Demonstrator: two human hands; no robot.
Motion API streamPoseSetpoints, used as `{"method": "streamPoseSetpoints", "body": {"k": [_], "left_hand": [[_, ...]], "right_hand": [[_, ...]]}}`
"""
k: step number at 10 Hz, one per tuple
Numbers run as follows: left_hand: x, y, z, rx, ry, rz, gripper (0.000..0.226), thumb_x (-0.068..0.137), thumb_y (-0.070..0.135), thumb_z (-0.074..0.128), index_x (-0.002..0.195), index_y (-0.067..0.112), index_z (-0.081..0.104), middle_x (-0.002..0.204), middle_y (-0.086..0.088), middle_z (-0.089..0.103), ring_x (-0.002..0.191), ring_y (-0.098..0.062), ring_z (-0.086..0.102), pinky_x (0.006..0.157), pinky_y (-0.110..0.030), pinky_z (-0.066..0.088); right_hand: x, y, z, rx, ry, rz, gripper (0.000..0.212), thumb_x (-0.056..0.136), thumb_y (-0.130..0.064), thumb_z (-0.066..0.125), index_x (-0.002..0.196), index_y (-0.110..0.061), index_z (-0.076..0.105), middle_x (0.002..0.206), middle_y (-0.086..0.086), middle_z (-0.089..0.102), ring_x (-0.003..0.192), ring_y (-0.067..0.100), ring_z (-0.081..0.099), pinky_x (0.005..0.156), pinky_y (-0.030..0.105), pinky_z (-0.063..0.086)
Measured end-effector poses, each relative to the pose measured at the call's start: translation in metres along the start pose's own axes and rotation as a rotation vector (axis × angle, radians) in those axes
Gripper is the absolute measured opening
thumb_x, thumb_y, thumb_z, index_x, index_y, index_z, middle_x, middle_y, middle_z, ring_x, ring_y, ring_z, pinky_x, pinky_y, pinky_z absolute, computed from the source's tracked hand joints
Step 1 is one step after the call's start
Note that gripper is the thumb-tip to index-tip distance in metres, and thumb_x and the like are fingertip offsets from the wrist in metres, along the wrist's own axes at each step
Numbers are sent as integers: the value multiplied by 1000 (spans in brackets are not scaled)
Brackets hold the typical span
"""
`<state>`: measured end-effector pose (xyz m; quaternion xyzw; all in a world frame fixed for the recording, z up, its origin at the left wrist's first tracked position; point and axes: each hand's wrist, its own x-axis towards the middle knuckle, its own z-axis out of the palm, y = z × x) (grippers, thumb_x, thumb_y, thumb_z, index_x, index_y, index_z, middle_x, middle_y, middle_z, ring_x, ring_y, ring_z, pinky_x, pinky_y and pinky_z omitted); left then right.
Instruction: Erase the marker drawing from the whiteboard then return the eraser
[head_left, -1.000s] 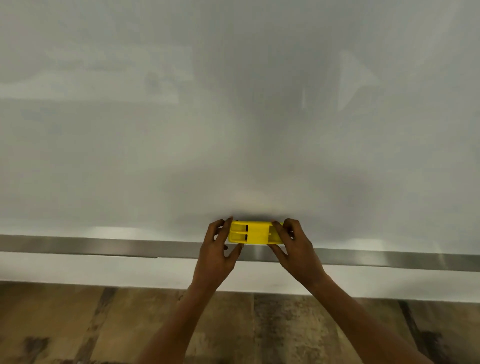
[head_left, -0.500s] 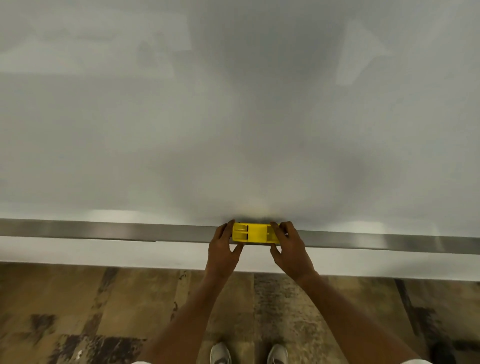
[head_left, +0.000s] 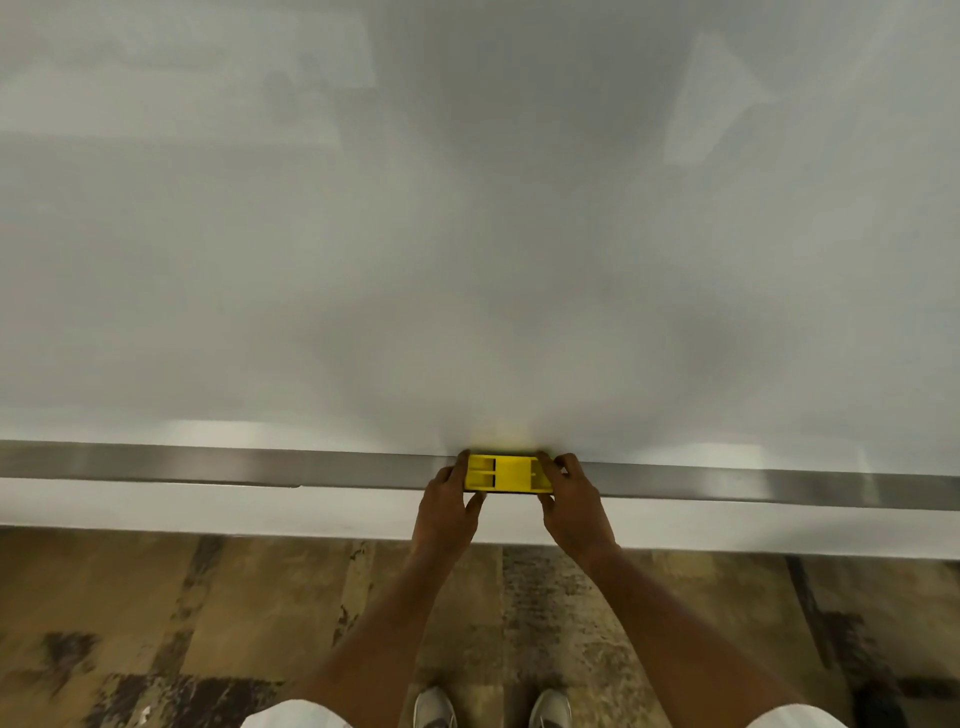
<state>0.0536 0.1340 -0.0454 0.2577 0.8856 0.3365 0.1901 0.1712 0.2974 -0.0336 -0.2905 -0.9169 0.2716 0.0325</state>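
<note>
Fingers and thumb of the left hand (head_left: 448, 506) pinched the left end of the yellow eraser (head_left: 508, 474), and the right hand (head_left: 570, 503) pinched its right end in the same way. The eraser lay flat on the metal tray (head_left: 208, 465) under the whiteboard (head_left: 467, 234). Below were the wooden floor (head_left: 156, 623) and two shoes (head_left: 435, 707).

The yellow eraser (head_left: 506, 474), gripped between the left hand (head_left: 449, 512) and right hand (head_left: 574, 506), now lies lower, on the metal ledge (head_left: 208, 465), off the whiteboard (head_left: 467, 234) above them.
</note>
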Motion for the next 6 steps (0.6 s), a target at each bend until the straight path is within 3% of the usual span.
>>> {"method": "streamPoseSetpoints", "body": {"k": [2,4,6], "left_hand": [[3,-5,9,126,-26,-20,70,110,29,61,169,15,27,152,-13,56,144,-30,47,117,-38,42],[7,-5,12,202,-36,-29,71,111,31,59,170,15,23,145,-14,61,139,-30,52,114,-39,47],[2,-4,5,169,-86,-4,64,109,34,62,164,15,35,150,-9,59,141,-26,52,117,-34,44]], "right_hand": [[-1,0,5,-54,-14,19,55,103,-11,59,155,-18,45,141,10,48,106,37,68,94,48,59],[-3,5,10,-103,-42,9,56,105,-8,51,159,-16,37,151,11,44,112,35,66,96,45,58],[-9,5,6,-126,-75,-28,59,106,-16,52,161,-15,31,160,8,39,138,25,51,112,34,49]]}}
